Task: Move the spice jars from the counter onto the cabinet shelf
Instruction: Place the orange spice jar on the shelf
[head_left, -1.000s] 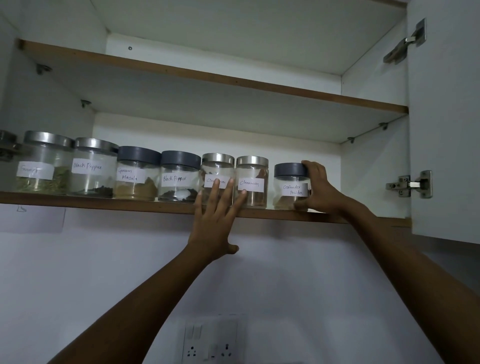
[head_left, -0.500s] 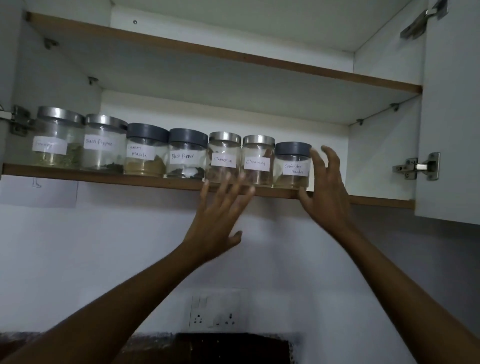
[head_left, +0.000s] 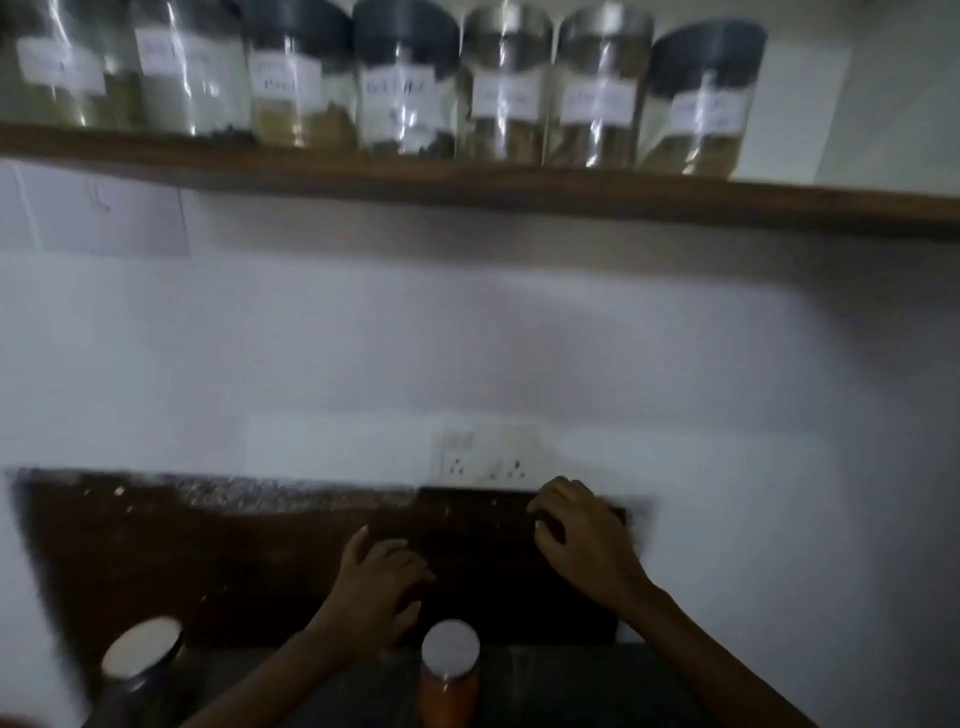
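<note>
Along the top of the frame, seven spice jars stand in a row on the cabinet shelf. The rightmost, a dark-lidded jar, stands free. A second ago the right hand was on that jar and the left hand steadied the middle ones. Both have since let go and dropped to the lower middle of the frame, and the view has swung down with heavy blur. Each hand now hangs with fingers loosely curled and holds nothing. Just below the left hand, on the bench, stands an orange jar with a pale lid. A dark jar sits at the lower left. The last placement looks finished, with two jars left to move. The orange jar, nearest the left hand, is probably the next to go up.
</note>
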